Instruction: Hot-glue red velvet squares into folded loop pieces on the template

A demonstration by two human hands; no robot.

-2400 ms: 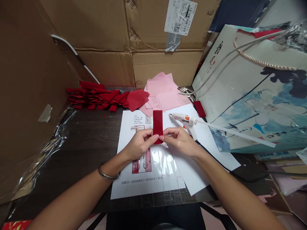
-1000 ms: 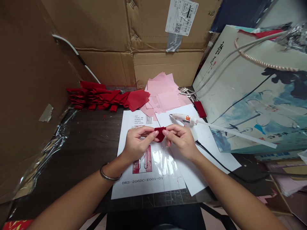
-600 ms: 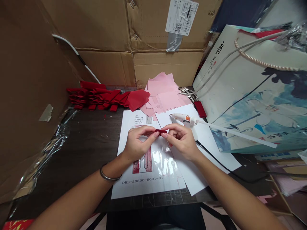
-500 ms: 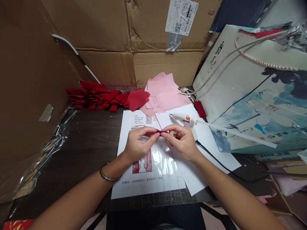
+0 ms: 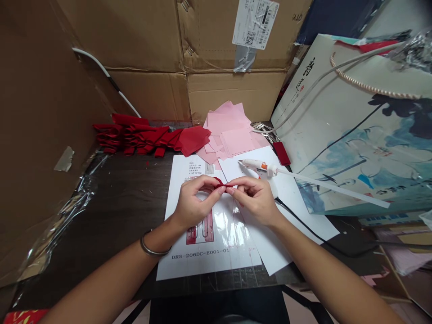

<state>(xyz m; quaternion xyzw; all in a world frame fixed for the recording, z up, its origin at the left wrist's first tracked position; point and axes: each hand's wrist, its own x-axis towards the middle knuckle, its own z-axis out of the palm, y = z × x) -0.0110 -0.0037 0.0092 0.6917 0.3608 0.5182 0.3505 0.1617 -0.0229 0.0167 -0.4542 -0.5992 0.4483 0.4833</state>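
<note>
A small piece of red fabric is pinched between my two hands, gathered narrow at its middle. My left hand holds it between thumb and forefinger, and a bit of the red edge shows above those fingertips. My right hand pinches the same piece from the other side, fingertips almost meeting the left ones. Most of the fabric is hidden by the fingers. Both hands hover over a printed sheet in a clear sleeve, which shows a picture and the code DRS-206DC-E001-01.
A white glue gun with a long glue stick lies right of my hands. Behind are pink squares, a row of folded red fabric pieces and metal clips. Cardboard walls the back; a paper bag stands right.
The red piece has shifted in my fingers: more of it now shows above my left fingertips and less by my right. Both hands stay nearly in place.
</note>
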